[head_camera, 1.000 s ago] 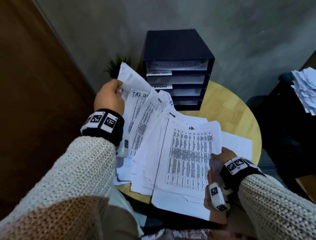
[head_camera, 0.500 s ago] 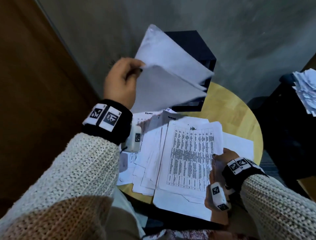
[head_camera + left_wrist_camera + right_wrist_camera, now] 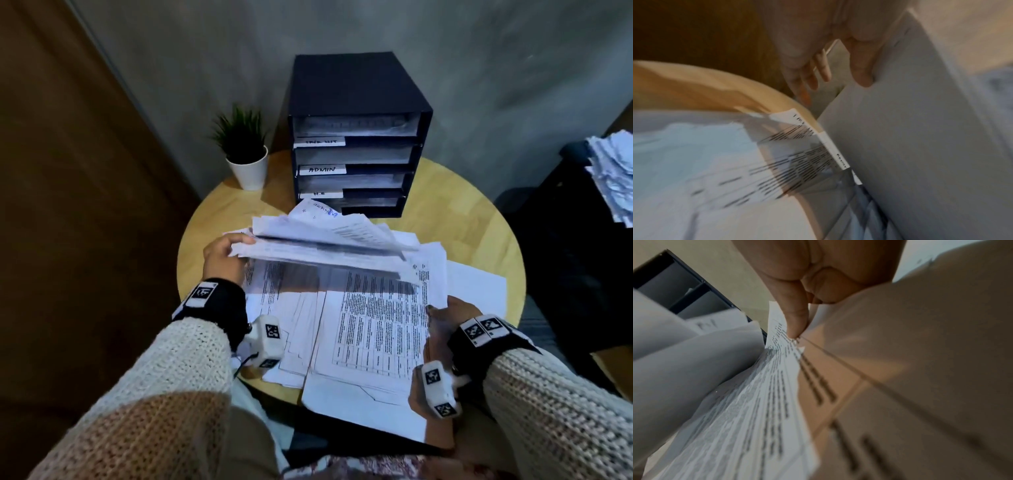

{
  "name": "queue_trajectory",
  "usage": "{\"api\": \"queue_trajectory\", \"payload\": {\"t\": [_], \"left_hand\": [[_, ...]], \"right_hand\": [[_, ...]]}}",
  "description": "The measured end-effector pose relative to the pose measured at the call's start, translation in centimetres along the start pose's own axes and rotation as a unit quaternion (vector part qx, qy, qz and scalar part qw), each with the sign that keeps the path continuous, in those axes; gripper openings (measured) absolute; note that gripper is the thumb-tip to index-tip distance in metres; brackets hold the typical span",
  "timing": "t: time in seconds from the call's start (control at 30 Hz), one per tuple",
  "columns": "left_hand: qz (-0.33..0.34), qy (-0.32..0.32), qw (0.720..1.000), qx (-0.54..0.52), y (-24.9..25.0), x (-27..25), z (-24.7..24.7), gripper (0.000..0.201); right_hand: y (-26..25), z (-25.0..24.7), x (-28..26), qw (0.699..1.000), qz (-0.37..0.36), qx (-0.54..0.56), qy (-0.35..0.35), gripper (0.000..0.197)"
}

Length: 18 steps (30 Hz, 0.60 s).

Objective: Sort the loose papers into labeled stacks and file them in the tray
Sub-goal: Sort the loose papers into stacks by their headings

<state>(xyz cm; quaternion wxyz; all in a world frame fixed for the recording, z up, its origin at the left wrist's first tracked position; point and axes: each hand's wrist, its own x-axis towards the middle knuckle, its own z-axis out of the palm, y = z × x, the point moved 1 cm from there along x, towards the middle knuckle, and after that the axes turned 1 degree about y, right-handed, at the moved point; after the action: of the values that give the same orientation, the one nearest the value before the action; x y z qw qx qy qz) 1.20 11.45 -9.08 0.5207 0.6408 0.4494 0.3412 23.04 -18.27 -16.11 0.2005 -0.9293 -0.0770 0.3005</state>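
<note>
A fanned pile of printed papers [image 3: 373, 329] covers the near half of the round wooden table [image 3: 486, 222]. My left hand [image 3: 224, 255] grips the left edge of a bundle of sheets [image 3: 325, 241], held low and nearly flat over the pile; in the left wrist view the thumb [image 3: 861, 65] lies on that bundle [image 3: 920, 146]. My right hand [image 3: 445, 313] pinches the pile's right edge, thumb [image 3: 797, 316] on top of the printed sheets [image 3: 760, 402]. The black filing tray [image 3: 356, 137] with labeled shelves stands at the back.
A small potted plant [image 3: 245, 150] stands left of the tray. A second heap of papers [image 3: 613, 174] lies on dark furniture at the far right. A brown door or panel [image 3: 68, 205] lines the left side.
My left hand raised a bundle of sheets high in front of the tray, then brought it down low over the pile. The right hand stayed at the pile's right edge.
</note>
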Motion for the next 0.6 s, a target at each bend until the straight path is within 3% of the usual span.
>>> {"api": "queue_trajectory", "payload": {"t": [0.1,0.2,0.27,0.33,0.43,0.5,0.6], "left_hand": [[-0.133,0.021,0.983,-0.122,-1.0,-0.6,0.0,0.052],[-0.272,0.027,0.93,-0.244,-1.0,-1.4,0.3,0.028],[-0.331,0.018,0.907,-0.259,-1.3,-1.7,0.5,0.041],[-0.352,0.007,0.906,-0.234,-1.8,-1.9,0.7,0.04],[-0.348,-0.048,0.927,-0.129,-2.1,-2.8,1.1,0.028],[-0.353,-0.09,0.927,-0.092,-2.3,-3.6,1.6,0.029],[-0.339,-0.104,0.933,-0.064,-2.1,-4.7,2.4,0.028]], "right_hand": [[0.3,0.3,0.5,1.0,0.001,-0.003,0.006,0.046],[0.4,0.9,0.6,0.999,-0.009,0.022,0.048,0.039],[0.4,1.0,0.6,0.997,-0.006,0.034,0.063,0.036],[0.3,0.8,0.4,0.998,0.002,0.032,0.047,0.039],[0.4,0.5,0.4,0.999,0.007,0.026,0.016,0.044],[0.5,0.4,0.3,0.999,0.007,0.038,0.015,0.04],[0.6,0.4,0.2,0.999,0.009,0.052,0.014,0.037]]}}
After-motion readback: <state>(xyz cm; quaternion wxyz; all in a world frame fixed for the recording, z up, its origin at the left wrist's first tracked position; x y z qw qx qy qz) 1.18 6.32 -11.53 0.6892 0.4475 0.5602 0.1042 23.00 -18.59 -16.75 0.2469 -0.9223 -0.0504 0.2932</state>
